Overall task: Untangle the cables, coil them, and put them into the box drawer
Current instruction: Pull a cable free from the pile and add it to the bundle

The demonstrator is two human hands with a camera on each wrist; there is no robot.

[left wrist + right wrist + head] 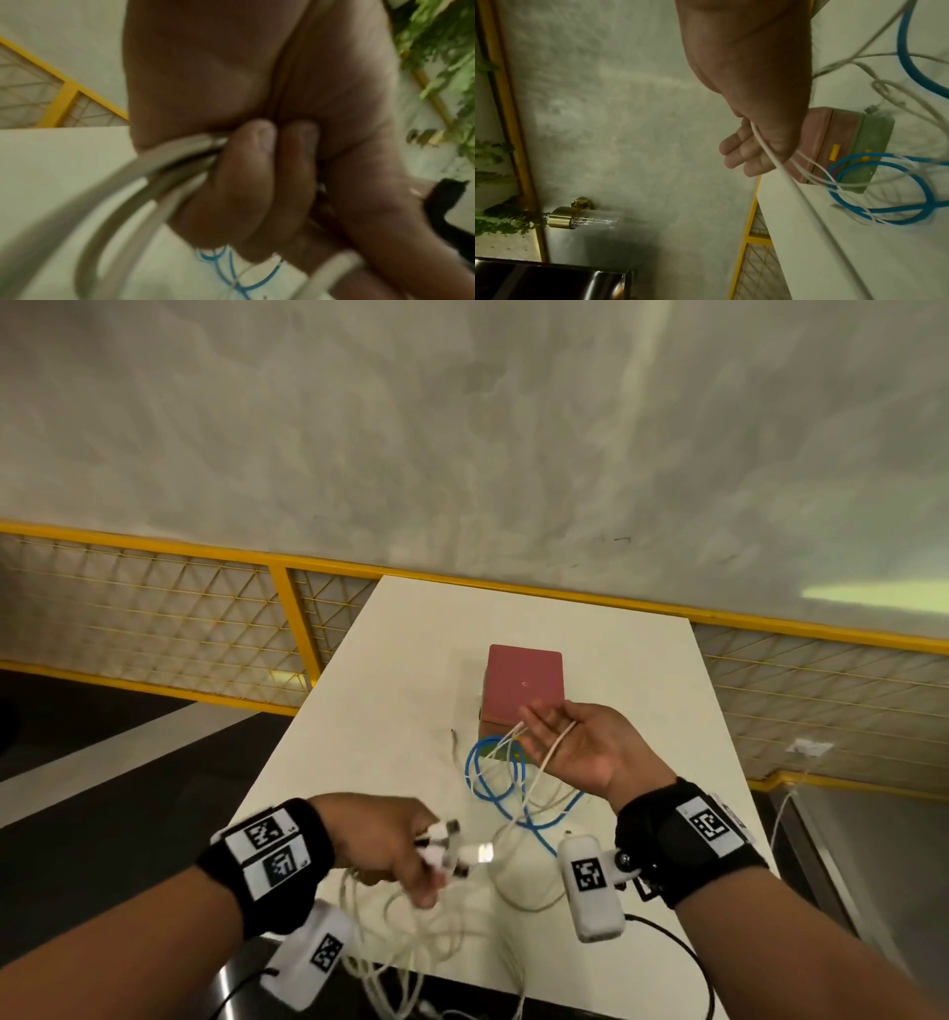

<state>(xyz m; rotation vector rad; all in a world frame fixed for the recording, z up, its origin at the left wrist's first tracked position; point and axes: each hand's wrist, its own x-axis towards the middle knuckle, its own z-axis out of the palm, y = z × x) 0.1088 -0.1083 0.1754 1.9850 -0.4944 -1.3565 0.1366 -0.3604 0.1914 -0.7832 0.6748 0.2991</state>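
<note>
My left hand (411, 852) grips a bundle of white cables (452, 855) with plug ends near the table's front edge; its fingers (246, 182) curl round the strands (144, 182). My right hand (565, 742) is palm up with straight fingers (741, 154), and thin white cables (554, 752) drape across the palm (770, 154). A blue cable (493, 783) lies in loops on the white table (411, 660), tangled with white ones (875, 182). The pink box (525, 683) with a green lower part (875, 142) and yellow tabs stands behind the right hand.
White cable loops (411, 942) hang over the table's front edge. A yellow mesh railing (205, 618) runs behind the table. A black cord (683, 963) leads from the right wrist camera. A brass fixture (577, 215) and green plants (442, 40) show in the wrist views.
</note>
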